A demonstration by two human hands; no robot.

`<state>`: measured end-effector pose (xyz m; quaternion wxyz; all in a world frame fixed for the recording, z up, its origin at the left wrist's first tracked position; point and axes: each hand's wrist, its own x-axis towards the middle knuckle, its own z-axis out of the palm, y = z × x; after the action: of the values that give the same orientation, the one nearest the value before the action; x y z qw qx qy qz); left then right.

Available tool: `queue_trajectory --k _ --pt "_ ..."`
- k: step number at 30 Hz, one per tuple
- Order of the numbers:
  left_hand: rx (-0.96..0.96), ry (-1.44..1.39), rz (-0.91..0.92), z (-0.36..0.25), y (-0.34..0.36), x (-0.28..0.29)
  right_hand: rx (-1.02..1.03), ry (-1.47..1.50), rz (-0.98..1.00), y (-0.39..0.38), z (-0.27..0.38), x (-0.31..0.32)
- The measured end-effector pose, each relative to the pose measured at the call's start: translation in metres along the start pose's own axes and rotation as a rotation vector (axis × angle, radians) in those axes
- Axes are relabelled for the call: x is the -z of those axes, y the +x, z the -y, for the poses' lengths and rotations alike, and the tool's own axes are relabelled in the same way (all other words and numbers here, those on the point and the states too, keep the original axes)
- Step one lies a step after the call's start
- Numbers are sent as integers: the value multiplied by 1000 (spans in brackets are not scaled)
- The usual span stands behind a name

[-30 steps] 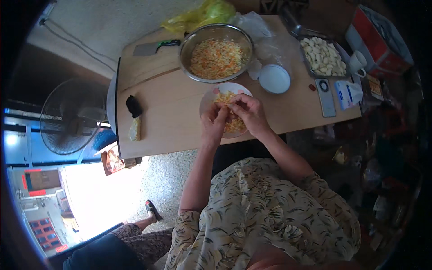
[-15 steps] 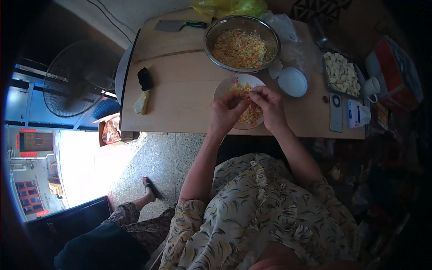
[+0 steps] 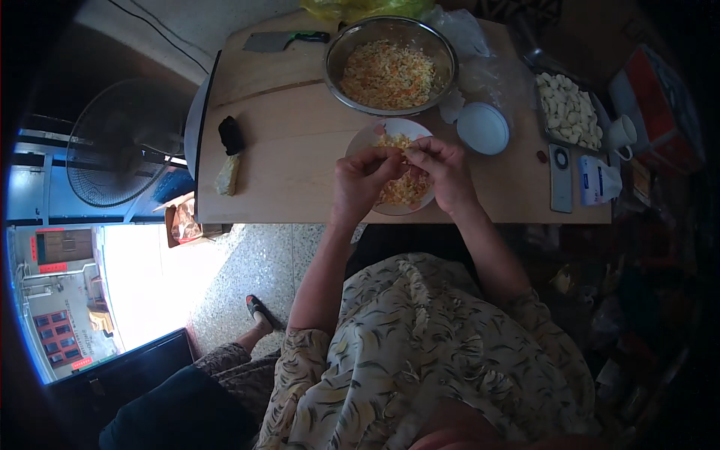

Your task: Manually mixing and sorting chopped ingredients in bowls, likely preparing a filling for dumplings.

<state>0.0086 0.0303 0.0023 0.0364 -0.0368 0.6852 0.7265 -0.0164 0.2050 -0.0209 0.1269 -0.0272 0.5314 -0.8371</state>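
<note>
"What sits below the hands [image 3: 358, 184]?"

"A round white plate [image 3: 362, 141] with pink marks near its rim, lying flat at the near edge of the desk [image 3: 292, 154]."

"And on it?"

"A loose heap of finely chopped yellow-and-orange mix [image 3: 409, 190], partly hidden."

"Anything pinched above it?"

"Too small to tell."

My blouse [image 3: 420, 337]: cream, dark and yellow brushstroke-like print. My plate [image 3: 361, 142]: white, pink motif. Chopped food [image 3: 405, 191] on it: yellow and orange. Mixing bowl [image 3: 335, 66]: silver. Desk [image 3: 292, 150]: light tan. Cleaver [image 3: 267, 41]: grey, black and green. Mug [image 3: 620, 133]: white.
</note>
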Motion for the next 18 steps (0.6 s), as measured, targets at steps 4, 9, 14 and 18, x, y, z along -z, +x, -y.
queue_trajectory --k 4,9,14,18 --pt "-45 12 -9 6 4 3 -30 76 -21 8 -8 -3" --pt "-114 108 -94 13 1 8 -30 7 -7 11 -8 -9" --pt "-248 362 -138 8 5 10 -16 -86 90 16 -18 0" --pt "-131 197 -85 20 19 15 -165 130 -12 18 -6 -11"
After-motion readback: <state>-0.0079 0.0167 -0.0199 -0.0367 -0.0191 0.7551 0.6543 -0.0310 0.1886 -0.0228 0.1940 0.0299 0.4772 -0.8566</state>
